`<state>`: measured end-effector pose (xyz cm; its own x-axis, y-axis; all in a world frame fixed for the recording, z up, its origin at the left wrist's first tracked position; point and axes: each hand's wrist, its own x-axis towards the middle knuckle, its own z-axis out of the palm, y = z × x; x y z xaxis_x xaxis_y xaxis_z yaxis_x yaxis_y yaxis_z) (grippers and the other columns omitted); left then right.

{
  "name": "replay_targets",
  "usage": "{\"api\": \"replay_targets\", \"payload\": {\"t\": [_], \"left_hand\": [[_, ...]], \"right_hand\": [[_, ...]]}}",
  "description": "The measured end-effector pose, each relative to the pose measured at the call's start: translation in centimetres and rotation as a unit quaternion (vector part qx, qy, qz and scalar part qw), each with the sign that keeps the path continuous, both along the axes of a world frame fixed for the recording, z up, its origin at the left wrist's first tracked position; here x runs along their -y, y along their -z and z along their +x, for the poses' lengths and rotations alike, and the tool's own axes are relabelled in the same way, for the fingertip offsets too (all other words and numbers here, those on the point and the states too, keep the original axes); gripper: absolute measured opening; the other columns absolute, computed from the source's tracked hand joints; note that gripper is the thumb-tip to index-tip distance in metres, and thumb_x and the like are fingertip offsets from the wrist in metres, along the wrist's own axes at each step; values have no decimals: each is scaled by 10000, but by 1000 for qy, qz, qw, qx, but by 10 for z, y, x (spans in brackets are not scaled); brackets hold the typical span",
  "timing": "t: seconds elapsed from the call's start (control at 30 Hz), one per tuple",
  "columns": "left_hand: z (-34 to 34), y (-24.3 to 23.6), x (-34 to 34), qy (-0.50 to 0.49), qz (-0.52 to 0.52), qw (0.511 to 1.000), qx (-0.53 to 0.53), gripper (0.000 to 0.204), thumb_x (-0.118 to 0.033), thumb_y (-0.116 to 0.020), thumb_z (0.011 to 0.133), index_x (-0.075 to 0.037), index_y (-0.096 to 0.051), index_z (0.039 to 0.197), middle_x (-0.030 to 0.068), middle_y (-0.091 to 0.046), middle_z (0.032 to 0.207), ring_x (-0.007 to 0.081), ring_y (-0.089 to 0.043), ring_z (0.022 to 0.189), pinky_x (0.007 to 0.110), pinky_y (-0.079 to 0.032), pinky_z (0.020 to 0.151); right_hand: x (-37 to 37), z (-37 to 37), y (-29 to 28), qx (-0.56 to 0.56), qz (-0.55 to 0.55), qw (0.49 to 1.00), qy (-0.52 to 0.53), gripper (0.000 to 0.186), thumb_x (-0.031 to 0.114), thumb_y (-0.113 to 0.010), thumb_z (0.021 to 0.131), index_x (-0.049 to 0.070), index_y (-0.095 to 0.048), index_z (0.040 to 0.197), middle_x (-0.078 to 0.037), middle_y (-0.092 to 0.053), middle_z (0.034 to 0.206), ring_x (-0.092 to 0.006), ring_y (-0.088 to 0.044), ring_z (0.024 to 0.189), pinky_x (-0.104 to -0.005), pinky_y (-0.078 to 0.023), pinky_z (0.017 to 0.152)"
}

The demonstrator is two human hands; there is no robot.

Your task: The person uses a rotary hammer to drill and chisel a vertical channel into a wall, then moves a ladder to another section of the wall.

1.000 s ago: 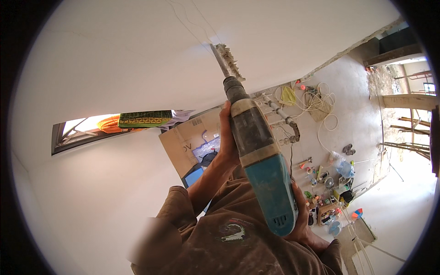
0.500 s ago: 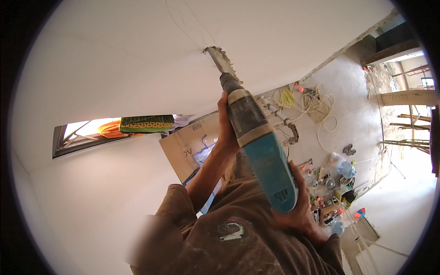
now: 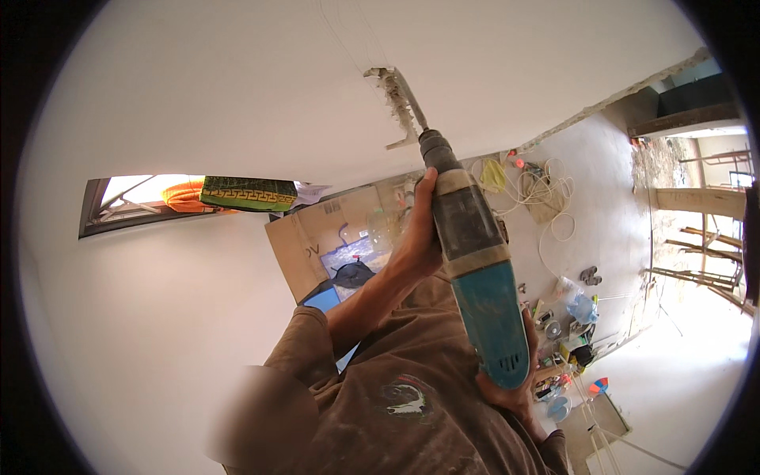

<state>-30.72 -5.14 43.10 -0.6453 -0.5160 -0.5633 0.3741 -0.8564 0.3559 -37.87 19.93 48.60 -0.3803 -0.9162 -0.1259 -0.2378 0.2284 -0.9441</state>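
A teal and black power hammer lies slantwise across the middle, its front pointing up at the white wall. From its collar a long metal chisel bit runs to the right edge of a rough groove cut in the plaster. My left hand is wrapped around the front of the hammer's body, thumb along the collar. My right hand grips the rear end; part of its fingers is hidden behind the housing. Thin pencil-like lines run up the wall from the groove's top.
An opened cardboard box stands left of my left arm. Orange and green cloths hang at a window opening. On the floor at right are a coiled white cable, a yellow bag, a clear bottle and cluttered tools.
The hammer has shifted right in view and tilted a little more upright. Its bit has gone from the groove's left side to its right side. Both hands keep their hold.
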Motion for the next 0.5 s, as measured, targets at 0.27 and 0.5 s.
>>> {"api": "replay_targets", "payload": {"t": [0.27, 0.5], "left_hand": [[8, 12, 19, -9, 30, 999, -16, 627, -666, -392, 910, -81, -603, 993, 84, -648, 843, 192, -653, 725, 364, -575, 673], [6, 27, 45, -11, 25, 996, -87, 605, -644, -475, 899, -75, -578, 1076, 77, -639, 914, 192, -649, 821, 364, -553, 794]], "right_hand": [[22, 6, 7, -24, -40, 997, -67, 1068, 178, -746, 668, -26, -104, 1498, -224, -324, 1449, -321, -404, 1312, -419, -375, 1059], [67, 5, -10, -33, -4, 999, -36, 1019, 49, -758, 673, -35, -145, 1483, -244, -550, 1232, -313, -606, 1081, -404, -487, 916]]}}
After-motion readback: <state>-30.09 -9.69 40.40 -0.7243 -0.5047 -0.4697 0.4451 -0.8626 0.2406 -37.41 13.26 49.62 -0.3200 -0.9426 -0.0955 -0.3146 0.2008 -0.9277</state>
